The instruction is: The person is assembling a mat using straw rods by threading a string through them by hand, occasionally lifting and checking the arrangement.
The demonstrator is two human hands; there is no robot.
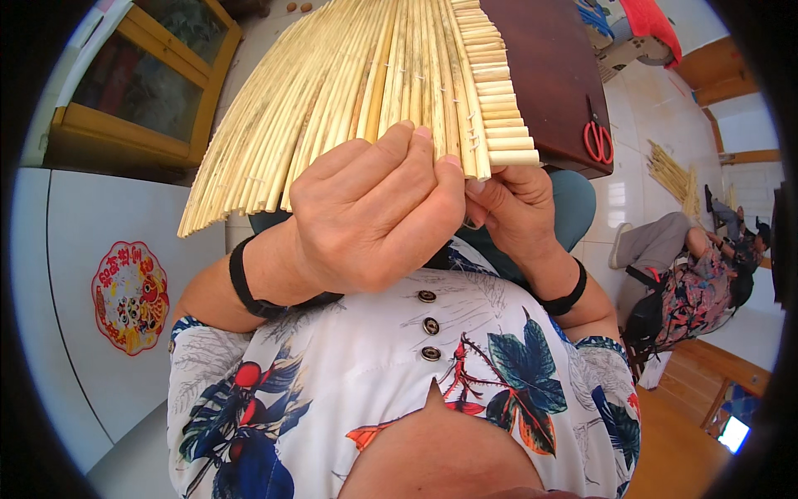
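Observation:
A mat of straight, pale dry plant stalks (349, 81) spreads out before me, with short white thread stitches showing on it. Along its right side, a second layer of stalks (499, 106) lies crosswise, their cut ends sticking out. My left hand (374, 206) bends over the near edge, its fingertips on top of the stalks. At the near right corner, my right hand (520, 209) grips the edge between thumb and fingers, partly under the crosswise stalks. A thin pale thread (469, 224) shows between the hands; where it leads is hidden.
Red-handled scissors (598, 142) lie on a dark brown table (548, 75) beneath the mat's right side. A white cabinet (75, 212) stands on the left, below a wooden glass-fronted one (137, 87). At right, a seated person (698, 280) is near loose stalks (673, 178) on the tiled floor.

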